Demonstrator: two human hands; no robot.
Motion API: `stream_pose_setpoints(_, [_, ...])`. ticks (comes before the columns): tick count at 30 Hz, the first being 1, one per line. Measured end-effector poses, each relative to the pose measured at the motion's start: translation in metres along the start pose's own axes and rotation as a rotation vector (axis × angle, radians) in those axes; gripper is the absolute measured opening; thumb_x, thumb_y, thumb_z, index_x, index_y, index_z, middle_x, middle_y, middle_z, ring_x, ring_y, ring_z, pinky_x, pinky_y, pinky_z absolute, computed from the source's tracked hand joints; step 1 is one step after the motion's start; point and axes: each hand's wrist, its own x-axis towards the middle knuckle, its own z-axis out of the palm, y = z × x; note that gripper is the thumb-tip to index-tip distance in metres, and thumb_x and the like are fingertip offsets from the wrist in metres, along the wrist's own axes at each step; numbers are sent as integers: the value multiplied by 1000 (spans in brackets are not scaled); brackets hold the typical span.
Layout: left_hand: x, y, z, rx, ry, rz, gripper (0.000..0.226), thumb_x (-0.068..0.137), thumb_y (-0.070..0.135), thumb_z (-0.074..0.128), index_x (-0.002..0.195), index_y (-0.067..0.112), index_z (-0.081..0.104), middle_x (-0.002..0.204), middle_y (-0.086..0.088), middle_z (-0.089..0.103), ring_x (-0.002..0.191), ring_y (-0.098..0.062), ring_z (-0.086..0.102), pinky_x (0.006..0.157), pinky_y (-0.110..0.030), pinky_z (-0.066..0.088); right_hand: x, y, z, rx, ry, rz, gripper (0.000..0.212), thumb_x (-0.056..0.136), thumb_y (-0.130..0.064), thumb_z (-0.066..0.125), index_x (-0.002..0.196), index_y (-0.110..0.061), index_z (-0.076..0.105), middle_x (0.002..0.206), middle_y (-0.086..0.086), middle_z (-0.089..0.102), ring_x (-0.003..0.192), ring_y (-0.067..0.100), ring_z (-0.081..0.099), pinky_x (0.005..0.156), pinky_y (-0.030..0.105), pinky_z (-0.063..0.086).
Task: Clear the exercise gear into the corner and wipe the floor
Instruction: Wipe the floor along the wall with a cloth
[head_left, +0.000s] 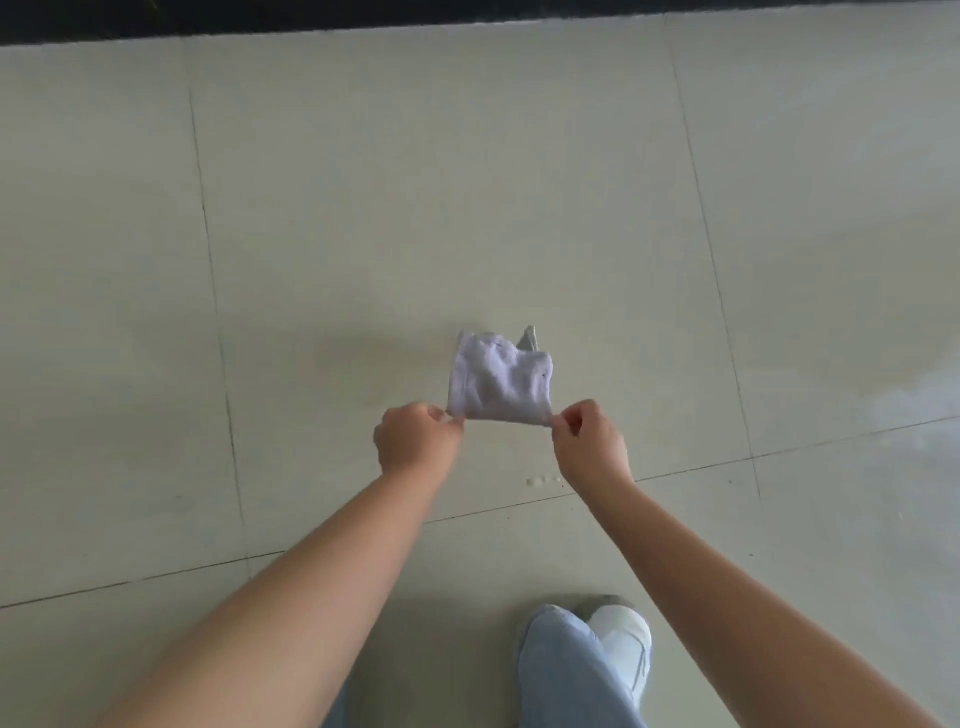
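- Pale tiled floor (363, 208), dark strip (467, 13) along far edge.
- Cloth (501, 382) – held above floor; L hand (415, 441) & R hand (589, 441) each pinch a near corner.
- Droplets (543, 480) just below R hand; white shoe (626, 644), jeans leg (569, 675) nearest the camera.

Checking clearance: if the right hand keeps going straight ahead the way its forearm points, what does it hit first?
The cloth pinched by the right hand and the left hand; beyond it only bare floor, though depth is unclear.

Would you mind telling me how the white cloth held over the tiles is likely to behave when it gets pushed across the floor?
The cloth looks floppy: it wrinkles between the left hand and right hand, which pinch its corners. It seems light, since fingertip pinches carry it. Pushed over the smooth tiled floor, it would probably bunch up unless pressed flat.
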Motion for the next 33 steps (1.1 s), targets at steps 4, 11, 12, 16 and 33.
stream_pose_setpoints(4, [41,-43,24,441,233,439,25,84,10,53,106,2,63,109,-19,61,106,-38,56,80,-40,51,41,42,44,-417,215,-351,31,91,-19,45,118,-9,56,126,10,56,120,29,47,98,42,42])
stream_pose_setpoints(11, [62,-95,17,641,384,508,58,77,26,36,108,-15,62,111,-33,64,102,-49,63,81,-55,52,62,39,74,-900,98,-722,34,78,-32,54,105,-21,71,118,11,68,109,33,65,84,55,52])
stream_pose_setpoints(12, [59,-103,17,629,347,459,60,78,28,36,110,-17,60,113,-35,62,105,-50,61,82,-56,51,62,37,74,-930,61,-699,40,79,-35,44,104,-22,72,118,11,68,108,33,66,84,53,52])
stream_pose_setpoints(16, [65,-129,16,629,322,391,65,80,33,36,113,-19,57,117,-37,59,108,-52,58,83,-58,49,66,21,73,-915,119,-641,47,90,-39,33,129,-24,55,143,11,47,133,29,45,107,51,35])
stream_pose_setpoints(33, [85,-160,7,624,428,431,64,87,41,32,124,-11,36,125,-36,54,121,-45,49,100,-42,26,48,-2,154,-932,89,-831,65,67,-34,80,127,-36,56,138,8,54,125,41,50,102,54,32])
